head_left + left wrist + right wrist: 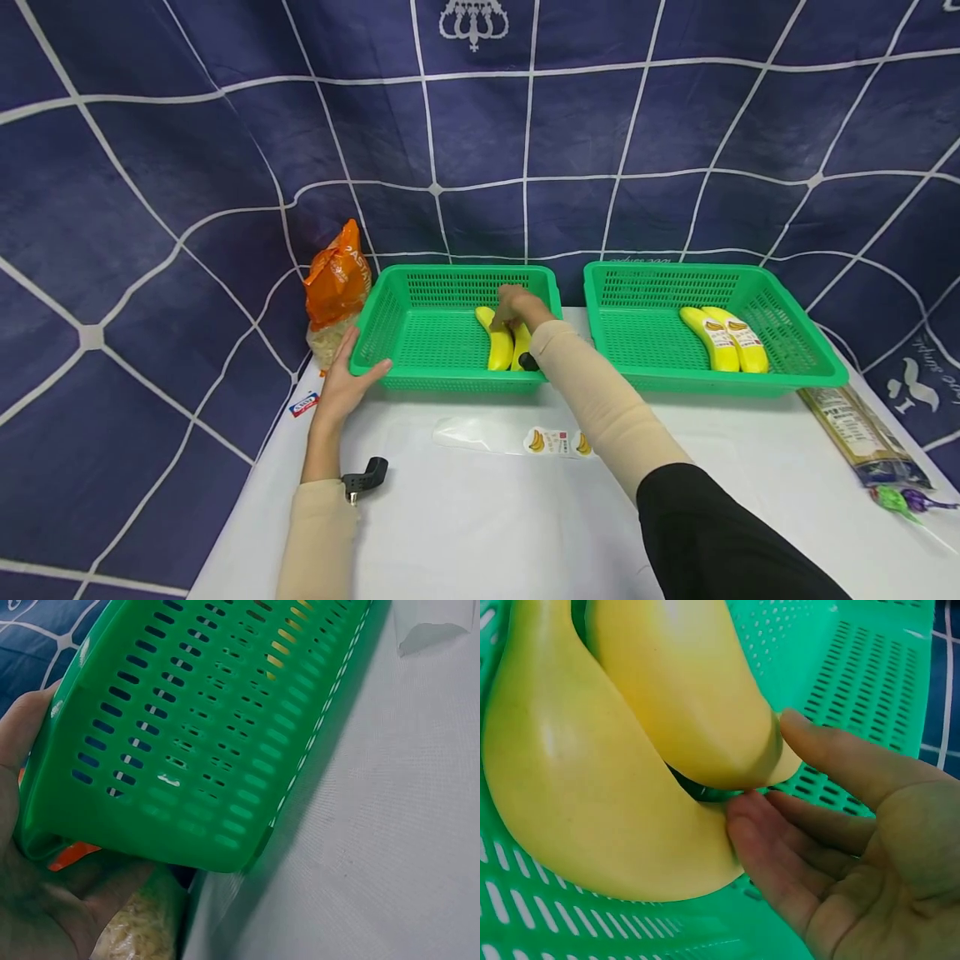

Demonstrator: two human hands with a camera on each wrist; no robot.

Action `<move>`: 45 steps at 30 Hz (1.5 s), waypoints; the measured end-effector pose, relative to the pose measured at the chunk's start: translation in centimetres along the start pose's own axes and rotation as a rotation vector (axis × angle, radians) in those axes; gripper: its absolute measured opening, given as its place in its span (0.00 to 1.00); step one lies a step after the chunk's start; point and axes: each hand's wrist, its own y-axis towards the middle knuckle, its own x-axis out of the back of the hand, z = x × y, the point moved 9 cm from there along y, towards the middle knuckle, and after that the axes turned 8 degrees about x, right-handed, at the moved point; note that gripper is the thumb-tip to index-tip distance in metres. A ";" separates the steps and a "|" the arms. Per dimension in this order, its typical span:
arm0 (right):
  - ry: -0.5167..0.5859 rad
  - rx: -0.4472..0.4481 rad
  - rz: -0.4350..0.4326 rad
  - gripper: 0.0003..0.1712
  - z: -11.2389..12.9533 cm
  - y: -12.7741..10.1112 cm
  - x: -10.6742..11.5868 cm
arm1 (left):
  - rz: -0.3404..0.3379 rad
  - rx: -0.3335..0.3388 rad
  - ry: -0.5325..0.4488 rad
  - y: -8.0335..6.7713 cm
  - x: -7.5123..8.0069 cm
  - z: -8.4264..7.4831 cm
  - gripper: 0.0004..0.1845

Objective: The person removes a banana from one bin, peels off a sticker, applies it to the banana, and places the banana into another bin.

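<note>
Head view: bananas [501, 343] lie lengthwise, front-to-back.

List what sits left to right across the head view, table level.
Orange pasta bag → left hand on the left green basket → bananas under the right hand → right green basket → labelled bananas → long packet.

White table [465, 517] w/ two green baskets [420, 333] [660, 325], clear wrapper [517, 438], pasta bag [336, 287], noodle pack [858, 433], small card [303, 405].
</note>
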 end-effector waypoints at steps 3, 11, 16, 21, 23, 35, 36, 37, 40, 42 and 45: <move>-0.018 0.018 0.004 0.25 0.5 0.0 -0.2 | 0.011 0.002 -0.019 0.1 0.0 -0.1 0.52; -0.020 0.012 -0.004 0.25 0.7 0.2 -0.2 | 0.020 0.010 -0.035 0.2 0.1 -0.3 0.52; -0.014 0.007 0.007 0.26 0.6 0.3 -0.5 | 0.005 -0.008 -0.023 0.2 0.1 -0.2 0.51; 0.002 -0.031 0.037 0.34 -0.2 0.7 -1.3 | 0.004 -0.020 -0.027 0.1 -0.1 -0.1 0.51; 0.022 -0.044 0.041 0.35 -0.5 0.9 -1.5 | 0.003 -0.018 -0.023 0.1 -0.1 -0.1 0.51; 0.145 -0.026 -0.011 0.26 -0.6 0.3 -1.5 | 0.005 -0.018 -0.021 -0.1 -0.3 -0.1 0.51; 0.147 -0.030 -0.017 0.25 -0.7 0.3 -1.4 | 0.004 -0.017 -0.019 -0.1 -0.3 -0.1 0.51; 0.141 -0.031 -0.021 0.25 -0.7 0.3 -1.4 | 0.003 -0.016 -0.018 -0.2 -0.3 -0.1 0.51; 0.114 -0.028 -0.027 0.23 -0.7 0.4 -1.1 | 0.003 -0.011 -0.016 -0.2 -0.3 -0.1 0.51; 0.091 -0.023 -0.027 0.23 -0.5 0.5 -0.8 | 0.001 -0.009 -0.017 -0.2 -0.3 -0.1 0.51; 0.081 -0.016 -0.037 0.23 -0.2 0.4 -0.2 | -0.008 -0.011 -0.014 -0.1 -0.1 -0.2 0.51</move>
